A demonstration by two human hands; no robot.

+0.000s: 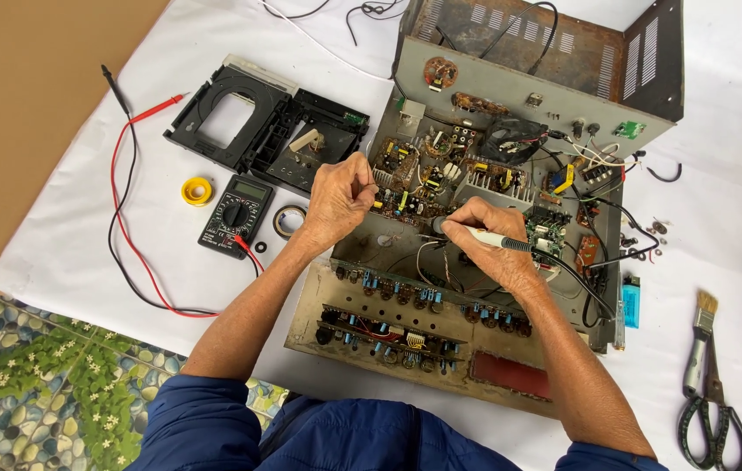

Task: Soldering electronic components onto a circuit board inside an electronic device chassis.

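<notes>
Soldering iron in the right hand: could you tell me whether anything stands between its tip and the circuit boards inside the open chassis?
Nothing visible does: the white-handled soldering iron in the right hand points at the brown circuit boards, the left hand beside it.

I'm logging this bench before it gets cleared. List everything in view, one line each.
Opened amplifier chassis: one, grey, centre.
Soldering iron: one, white, right hand.
Multimeter: one, black, left of chassis.
Disc tray mechanism: one, black, upper left.
Yellow tape roll: one, beside multimeter.
Lighter: one, blue, right of chassis.
Paintbrush: one, far right.
Scissors: one, black-handled, far right.
White cloth: one, underneath.
Left hand: pinched, over the boards.
Right hand: grips the iron.
</notes>
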